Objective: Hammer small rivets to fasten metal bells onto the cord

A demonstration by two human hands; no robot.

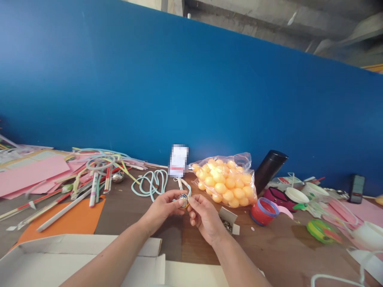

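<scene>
One small, shiny silver ball with a dark pattern is being held above the brown wooden table by two bare hands; its left side is being pinched between thumb and fingers of the left hand, its right edge by the thumb and bent fingers of the right hand; one clear plastic bag of orange balls, too heaped to be counted, is being shown just behind, with one black cylindrical flask beside it; one red cup with a blue rim and one small, open white cardboard box are being seen near the right wrist, the box partly hidden.
</scene>
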